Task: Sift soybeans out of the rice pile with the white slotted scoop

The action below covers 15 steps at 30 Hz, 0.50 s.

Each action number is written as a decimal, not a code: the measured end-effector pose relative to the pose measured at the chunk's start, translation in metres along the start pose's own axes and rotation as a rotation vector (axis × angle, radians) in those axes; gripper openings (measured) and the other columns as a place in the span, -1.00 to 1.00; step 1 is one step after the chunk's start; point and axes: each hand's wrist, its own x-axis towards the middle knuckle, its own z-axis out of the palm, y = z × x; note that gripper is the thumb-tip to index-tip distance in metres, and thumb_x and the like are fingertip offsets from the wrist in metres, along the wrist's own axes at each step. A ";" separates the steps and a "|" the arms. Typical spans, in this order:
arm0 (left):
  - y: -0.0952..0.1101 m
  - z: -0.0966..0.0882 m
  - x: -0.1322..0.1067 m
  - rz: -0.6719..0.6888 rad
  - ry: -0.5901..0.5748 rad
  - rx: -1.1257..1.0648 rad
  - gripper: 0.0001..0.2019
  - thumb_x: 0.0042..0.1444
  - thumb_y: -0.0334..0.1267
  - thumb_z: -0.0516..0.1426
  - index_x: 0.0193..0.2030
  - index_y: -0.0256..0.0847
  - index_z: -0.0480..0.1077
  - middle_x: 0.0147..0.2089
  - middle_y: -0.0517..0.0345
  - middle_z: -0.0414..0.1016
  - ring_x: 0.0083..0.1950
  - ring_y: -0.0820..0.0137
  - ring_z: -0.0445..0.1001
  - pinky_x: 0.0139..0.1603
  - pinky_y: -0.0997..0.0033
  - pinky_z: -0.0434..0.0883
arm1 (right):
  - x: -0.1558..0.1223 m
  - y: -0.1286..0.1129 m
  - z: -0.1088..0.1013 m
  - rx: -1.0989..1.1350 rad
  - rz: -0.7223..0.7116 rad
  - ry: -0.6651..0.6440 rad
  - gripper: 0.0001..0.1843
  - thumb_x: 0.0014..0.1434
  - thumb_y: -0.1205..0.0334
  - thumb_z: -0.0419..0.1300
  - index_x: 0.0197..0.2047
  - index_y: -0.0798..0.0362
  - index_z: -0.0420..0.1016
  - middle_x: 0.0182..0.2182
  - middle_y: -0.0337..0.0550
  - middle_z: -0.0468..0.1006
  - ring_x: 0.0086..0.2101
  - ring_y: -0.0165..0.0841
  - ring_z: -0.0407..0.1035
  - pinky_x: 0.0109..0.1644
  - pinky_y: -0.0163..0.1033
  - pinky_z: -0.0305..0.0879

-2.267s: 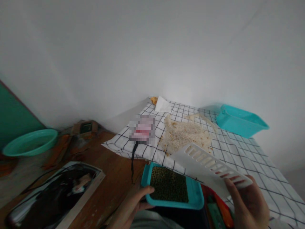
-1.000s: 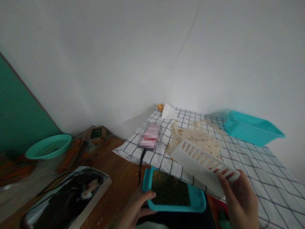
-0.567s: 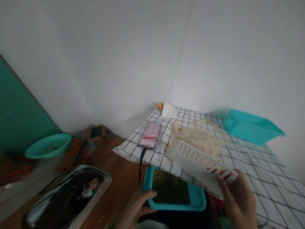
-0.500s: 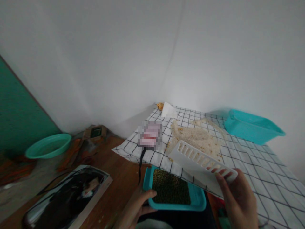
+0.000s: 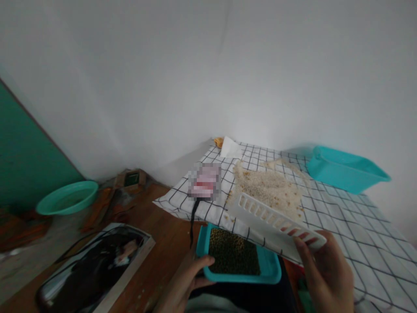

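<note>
My left hand [image 5: 184, 284] grips the near left corner of a teal tray [image 5: 273, 269] filled with dark green beans [image 5: 233, 257], thumb hooked over its rim. The tray sits just below the edge of a checked cloth [image 5: 352, 226]. My right hand [image 5: 325, 271] holds a white slotted plastic tray [image 5: 270, 224] by its near right end, fingers showing through the slots. That white tray tilts over the bean tray, its far end by a pile of pale grains [image 5: 269, 188] on the cloth.
A teal tub [image 5: 347, 168] stands at the back right of the cloth, a white tissue [image 5: 230, 148] at the back corner. A blurred pink item [image 5: 205, 181] with a black cord lies on the cloth's left. On the wooden floor are a teal basin [image 5: 67, 198] and a dark framed picture [image 5: 94, 265].
The white slotted tray has dipped slightly lower, towards the grain pile. The view has drifted a little; both hands keep their holds.
</note>
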 end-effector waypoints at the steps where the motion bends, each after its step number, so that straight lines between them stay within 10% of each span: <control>1: 0.003 0.002 -0.002 0.037 -0.021 0.009 -0.67 -0.17 0.02 0.38 -0.27 -0.09 0.64 -0.08 -0.01 0.61 0.13 -0.03 0.47 -0.01 0.03 0.55 | 0.000 0.000 0.000 0.001 0.004 0.000 -0.75 0.21 -0.03 0.20 -0.29 -0.01 0.40 -0.43 -0.20 0.46 -0.35 -0.33 0.38 -0.29 -0.28 0.29; 15: 0.012 0.008 -0.004 -0.031 0.060 0.019 -0.77 -0.07 -0.01 0.34 -0.37 -0.11 0.62 -0.18 0.03 0.60 0.10 0.02 0.47 -0.07 0.07 0.56 | -0.011 0.005 0.004 0.039 0.037 0.014 -0.75 0.20 -0.02 0.21 -0.30 -0.01 0.42 -0.42 -0.16 0.55 -0.34 -0.30 0.45 -0.39 -0.33 0.32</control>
